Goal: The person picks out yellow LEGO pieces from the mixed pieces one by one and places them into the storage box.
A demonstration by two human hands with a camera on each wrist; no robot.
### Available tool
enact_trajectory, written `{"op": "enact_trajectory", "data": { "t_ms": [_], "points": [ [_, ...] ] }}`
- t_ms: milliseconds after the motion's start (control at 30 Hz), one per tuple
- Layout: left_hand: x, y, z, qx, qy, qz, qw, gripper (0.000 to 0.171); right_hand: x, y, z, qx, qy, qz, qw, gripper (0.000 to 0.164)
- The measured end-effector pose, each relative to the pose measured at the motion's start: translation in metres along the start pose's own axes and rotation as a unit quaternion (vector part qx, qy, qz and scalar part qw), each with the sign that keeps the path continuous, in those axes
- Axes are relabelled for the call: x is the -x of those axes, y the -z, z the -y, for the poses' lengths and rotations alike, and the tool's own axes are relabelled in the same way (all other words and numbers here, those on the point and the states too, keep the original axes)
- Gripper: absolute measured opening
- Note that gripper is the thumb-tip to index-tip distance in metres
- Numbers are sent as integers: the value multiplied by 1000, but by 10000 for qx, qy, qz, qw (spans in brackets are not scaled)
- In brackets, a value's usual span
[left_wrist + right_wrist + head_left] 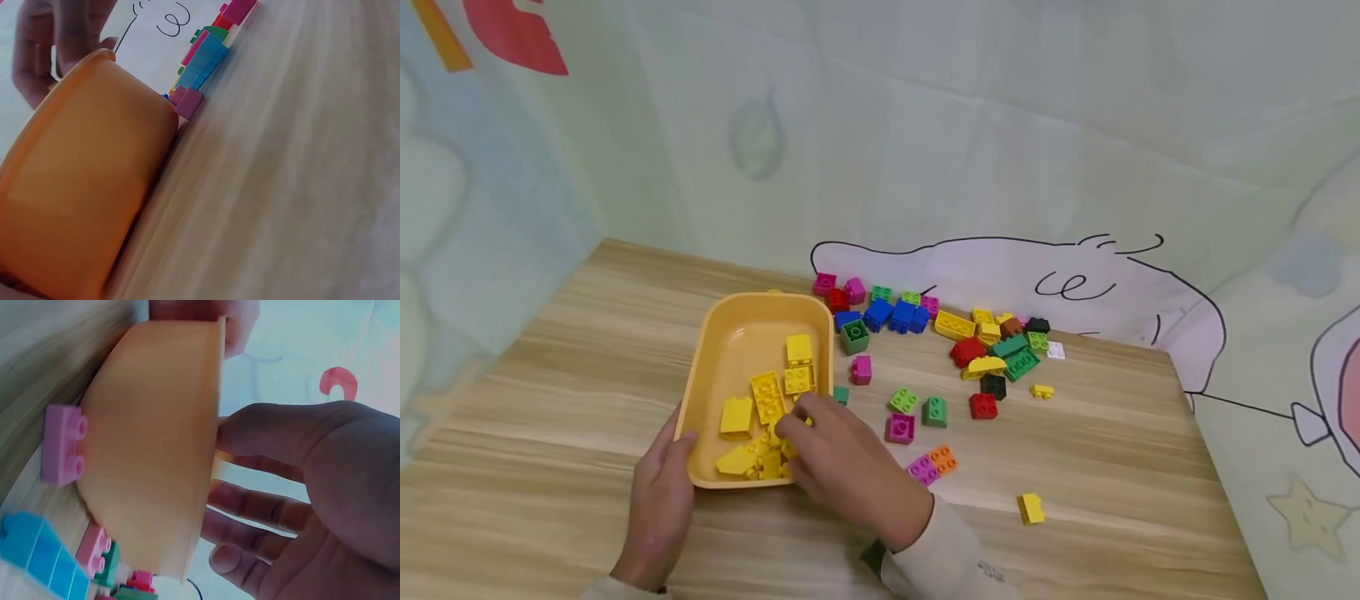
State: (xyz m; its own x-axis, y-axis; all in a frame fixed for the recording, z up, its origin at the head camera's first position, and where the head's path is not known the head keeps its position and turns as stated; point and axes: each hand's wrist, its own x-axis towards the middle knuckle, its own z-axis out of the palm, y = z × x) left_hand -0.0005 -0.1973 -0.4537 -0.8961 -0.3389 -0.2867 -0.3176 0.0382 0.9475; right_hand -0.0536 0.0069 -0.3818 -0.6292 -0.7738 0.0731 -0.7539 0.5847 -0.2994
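Note:
A yellow-orange plastic tray (718,346) stands on the table, with several yellow toy bricks (737,417) in its nearer and right parts. My left hand (658,496) grips its near left corner, thumb over the rim. Across the right rim reaches my right hand (850,467), fingers bent down among the bricks. In the right wrist view its thumb and fingertips pinch a yellow brick (220,461), mostly hidden behind the tray wall (153,450).
Loose bricks in many colours lie right of the tray, among them blue bricks (902,316), a magenta brick (900,428) and a red brick (983,407). A lone yellow brick (1032,509) lies nearer the front. A printed cloth (962,150) hangs behind the wooden table (1120,467).

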Motion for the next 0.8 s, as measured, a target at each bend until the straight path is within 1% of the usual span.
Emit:
{"op": "enact_trajectory", "data": {
  "t_ms": [67, 133, 200, 267, 333, 367, 400, 467, 533, 567, 600, 633, 700, 767, 800],
  "points": [
    [0, -1, 1, 0, 59, 16, 10000, 49, 3, -1, -3, 22, -110, -55, 9999, 28],
    [-1, -2, 1, -24, 84, 34, 10000, 49, 9, 1, -7, -93, -255, -155, 9995, 26],
    [-1, -3, 1, -43, 62, 60, 10000, 50, 21, 6, -14, -245, -381, -312, 9985, 25],
    [-2, -4, 1, -79, 16, 100, 9999, 50, 37, 14, -24, -312, -625, -475, 9964, 26],
    [-3, -4, 1, -149, -37, 127, 9998, 51, 60, 21, -38, -234, -1088, -575, 9921, 28],
    [-3, -4, 1, -169, -67, 139, 9997, 51, 72, 24, -46, -161, -1402, -587, 9882, 30],
    [-3, -3, 1, -176, -96, 146, 9997, 52, 84, 27, -54, -63, -1793, -547, 9823, 31],
    [-3, -2, 1, -275, -121, 130, 9995, 52, 107, 30, -71, 89, -2627, -344, 9642, 31],
    [-3, 0, 2, -318, -128, 94, 9994, 52, 128, 31, -85, 200, -3351, 42, 9420, 30],
    [-3, 1, 3, -325, -124, 77, 9994, 52, 137, 31, -92, 236, -3579, 256, 9331, 29],
    [-3, 1, 4, -303, -121, 77, 9994, 52, 146, 30, -97, 235, -3720, 442, 9269, 25],
    [-3, 1, 4, -309, -109, 79, 9994, 52, 152, 28, -102, 181, -3794, 619, 9230, 23],
    [-3, 0, 5, -265, -87, 109, 9996, 52, 162, 23, -109, 17, -3783, 853, 9217, 22],
    [-3, -2, 6, -232, -76, 139, 9996, 52, 165, 18, -111, -199, -3723, 1009, 9224, 24],
    [-3, -3, 6, -234, -66, 147, 9996, 52, 163, 16, -111, -337, -3729, 1093, 9208, 27]
  ]
}}
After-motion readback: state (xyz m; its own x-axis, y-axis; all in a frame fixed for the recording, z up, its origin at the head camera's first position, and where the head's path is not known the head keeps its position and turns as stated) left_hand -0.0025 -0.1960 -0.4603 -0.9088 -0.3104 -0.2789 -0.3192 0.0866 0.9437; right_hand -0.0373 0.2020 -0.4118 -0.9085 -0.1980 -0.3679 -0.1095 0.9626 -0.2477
